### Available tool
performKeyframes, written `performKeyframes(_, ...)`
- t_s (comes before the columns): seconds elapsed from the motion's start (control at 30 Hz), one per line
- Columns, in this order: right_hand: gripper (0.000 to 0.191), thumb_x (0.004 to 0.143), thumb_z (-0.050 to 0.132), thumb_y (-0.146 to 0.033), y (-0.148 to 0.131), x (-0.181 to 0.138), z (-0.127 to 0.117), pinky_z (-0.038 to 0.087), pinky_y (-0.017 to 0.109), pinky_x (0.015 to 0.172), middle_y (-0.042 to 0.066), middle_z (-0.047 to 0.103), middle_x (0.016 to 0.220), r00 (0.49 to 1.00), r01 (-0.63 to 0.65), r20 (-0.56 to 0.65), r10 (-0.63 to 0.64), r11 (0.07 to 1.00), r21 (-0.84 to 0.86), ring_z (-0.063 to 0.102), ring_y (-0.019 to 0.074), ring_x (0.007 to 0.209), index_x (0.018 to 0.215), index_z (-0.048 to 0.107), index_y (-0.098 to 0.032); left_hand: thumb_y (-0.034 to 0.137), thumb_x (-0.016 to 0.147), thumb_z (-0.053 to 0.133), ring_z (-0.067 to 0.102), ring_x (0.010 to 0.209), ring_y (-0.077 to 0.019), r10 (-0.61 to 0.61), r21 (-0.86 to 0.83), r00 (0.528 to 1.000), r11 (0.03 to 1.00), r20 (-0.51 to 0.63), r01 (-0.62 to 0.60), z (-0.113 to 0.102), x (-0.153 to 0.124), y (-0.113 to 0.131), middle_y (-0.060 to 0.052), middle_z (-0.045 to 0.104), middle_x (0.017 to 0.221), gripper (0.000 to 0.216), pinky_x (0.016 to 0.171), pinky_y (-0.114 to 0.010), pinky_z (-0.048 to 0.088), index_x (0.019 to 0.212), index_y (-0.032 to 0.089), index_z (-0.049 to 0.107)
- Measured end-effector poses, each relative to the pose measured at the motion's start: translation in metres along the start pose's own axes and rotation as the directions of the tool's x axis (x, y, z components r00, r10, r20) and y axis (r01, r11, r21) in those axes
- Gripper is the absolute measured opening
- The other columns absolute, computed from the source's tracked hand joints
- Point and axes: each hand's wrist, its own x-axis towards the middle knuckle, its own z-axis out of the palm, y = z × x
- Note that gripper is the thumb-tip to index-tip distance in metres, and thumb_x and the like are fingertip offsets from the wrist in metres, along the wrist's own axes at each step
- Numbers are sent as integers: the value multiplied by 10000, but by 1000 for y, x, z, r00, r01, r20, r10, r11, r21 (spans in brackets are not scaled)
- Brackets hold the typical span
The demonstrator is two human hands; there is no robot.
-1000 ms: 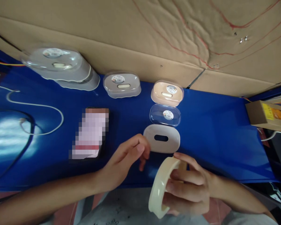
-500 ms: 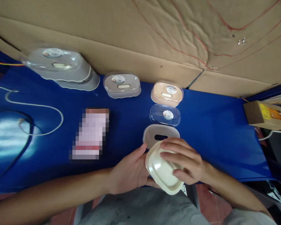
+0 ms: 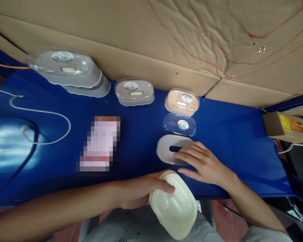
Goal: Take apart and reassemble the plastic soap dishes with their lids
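My left hand (image 3: 141, 191) grips a cream oval soap-dish base (image 3: 175, 206) by its left rim, thumb across the top, just off the table's near edge over my lap. My right hand (image 3: 203, 164) reaches forward with fingers spread and lies on the right part of a white oval insert tray (image 3: 165, 149) with a slot in its middle, flat on the blue table (image 3: 229, 148). Behind the insert lies a clear lid (image 3: 179, 125) with a round sticker, and behind that a peach soap box (image 3: 181, 102).
A pixelated phone (image 3: 99, 144) lies left of centre. A grey closed soap box (image 3: 134, 91) and a stack of larger clear boxes (image 3: 68, 71) stand at the back by a cardboard wall. White cable (image 3: 40, 112) loops at left. A small cardboard box (image 3: 285, 127) sits at right.
The cream base passed from my right hand to my left and came down toward my lap. My right hand let go and moved forward onto the white insert.
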Motion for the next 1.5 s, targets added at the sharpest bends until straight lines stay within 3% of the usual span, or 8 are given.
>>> performKeyframes(0.07, 351, 1021, 666, -371, 1, 1, 4, 543, 450, 930, 122, 774, 1135, 998, 49, 38, -44, 987, -151, 721, 274, 1034, 1272, 682, -126, 304, 660, 907, 705, 963, -258, 4, -10, 1000, 1000, -25, -5, -1, 2, 0, -60, 781, 1000, 526, 857, -339, 505, 1143, 214, 718)
performKeyframes(0.13, 319, 1014, 681, -315, 0, 0, 6, 534, 415, 888, 110, 784, 1103, 998, 62, -15, -66, 981, -183, 730, 250, 988, 1267, 680, -121, 338, 669, 909, 706, 961, -254, 25, -36, 998, 999, -49, -27, -1, 5, -1, -65, 787, 1017, 529, 863, -338, 508, 1149, 210, 728)
performKeyframes(0.33, 302, 997, 676, -208, -13, -7, 1, 492, 416, 830, 98, 785, 1081, 931, -27, -363, 37, 999, 31, 728, 214, 906, 1293, 653, -154, 601, 867, 731, 702, 982, -234, 261, -165, 960, 947, -100, -275, -4, 11, 4, -35, 794, 972, 440, 856, -308, 508, 1061, 209, 775)
performKeyframes(0.57, 225, 1032, 639, -321, -27, -4, 8, 456, 391, 879, 19, 769, 907, 947, 103, -285, -147, 981, -164, 704, 167, 829, 1171, 724, -165, 656, 982, 576, 693, 1142, -268, 394, -211, 919, 897, -15, -388, -2, 2, 22, -85, 796, 1118, 578, 950, -323, 512, 1228, 160, 743)
performKeyframes(0.73, 243, 1024, 661, -325, -30, 1, 13, 464, 375, 909, 49, 763, 930, 945, 170, -258, -202, 975, -143, 686, 188, 913, 1153, 738, -134, 660, 981, 587, 706, 1076, -249, 402, -195, 912, 891, -78, -409, -4, 2, 21, -77, 791, 1117, 572, 867, -296, 534, 1268, 185, 729)
performKeyframes(1.0, 325, 1080, 566, -391, -24, 2, 16, 473, 375, 1004, 74, 766, 1092, 972, 125, -186, -143, 987, -106, 670, 204, 1072, 1283, 689, -169, 592, 874, 783, 679, 965, -192, 491, -152, 862, 849, -123, -505, -8, 4, 21, -35, 773, 1106, 512, 829, -279, 547, 1241, 238, 734)
performKeyframes(1.3, 332, 1100, 527, -324, -18, 4, 16, 484, 395, 1056, 76, 783, 1161, 979, 135, -154, -132, 991, 9, 655, 212, 1192, 1351, 654, -147, 629, 924, 693, 656, 1155, -286, 513, -107, 851, 845, -114, -523, -7, 3, 23, -91, 756, 1208, 556, 909, -339, 520, 1275, 197, 701)
performKeyframes(1.5, 312, 1097, 538, -344, -18, -6, 20, 303, 398, 1240, 18, 763, 1222, 978, 137, -139, -153, 983, -121, 598, 202, 1282, 1360, 675, -248, 562, 820, 807, 648, 1131, -290, 580, 13, 810, 813, -90, -581, -7, -2, 26, -82, 728, 1186, 518, 903, -347, 504, 1174, 213, 658)
